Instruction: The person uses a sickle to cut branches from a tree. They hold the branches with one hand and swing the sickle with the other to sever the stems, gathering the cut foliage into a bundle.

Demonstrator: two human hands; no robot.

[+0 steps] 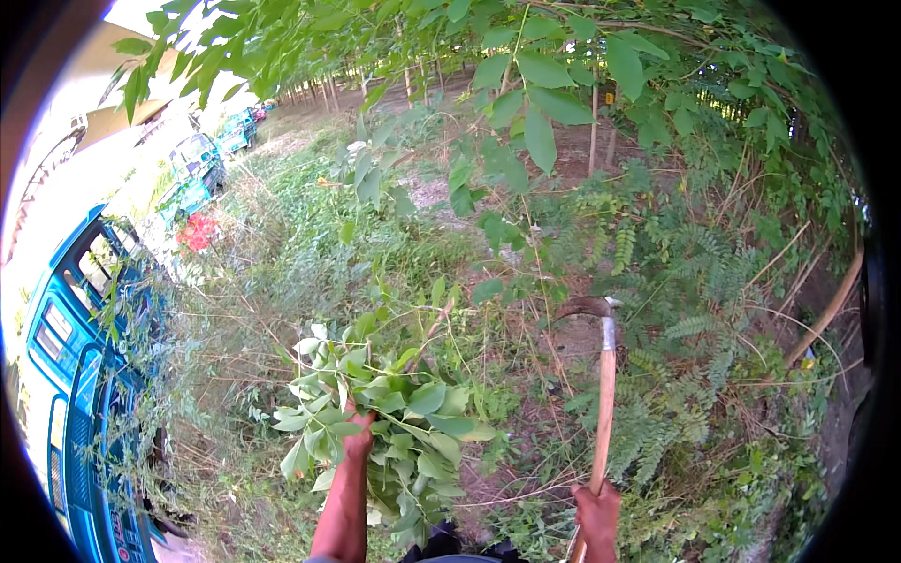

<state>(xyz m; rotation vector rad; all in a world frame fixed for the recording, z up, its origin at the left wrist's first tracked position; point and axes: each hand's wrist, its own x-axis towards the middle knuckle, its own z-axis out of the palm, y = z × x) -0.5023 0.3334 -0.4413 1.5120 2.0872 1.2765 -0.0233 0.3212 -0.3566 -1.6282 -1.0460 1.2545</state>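
My left hand [359, 424] is closed around a bundle of leafy green branches [422, 440]. Leaves cover most of the fingers, and a bare woody stem pokes out past the top of the bundle. In my right hand [598, 501] is a sickle [605, 412] with a long wooden handle, held near its lower end. Its dark curved blade [584, 307] points left, fixed by a metal collar, above weeds and dry stalks. The bundle and the sickle are apart from each other.
Overhanging leafy boughs [542, 77] reach in from above. Thick shrubs [690, 394] grow on the right, beside a bare leaning branch [823, 310]. A blue vehicle [77, 324] stands close on the left, with another blue vehicle [193, 165] farther off and red flowers [198, 231] between.
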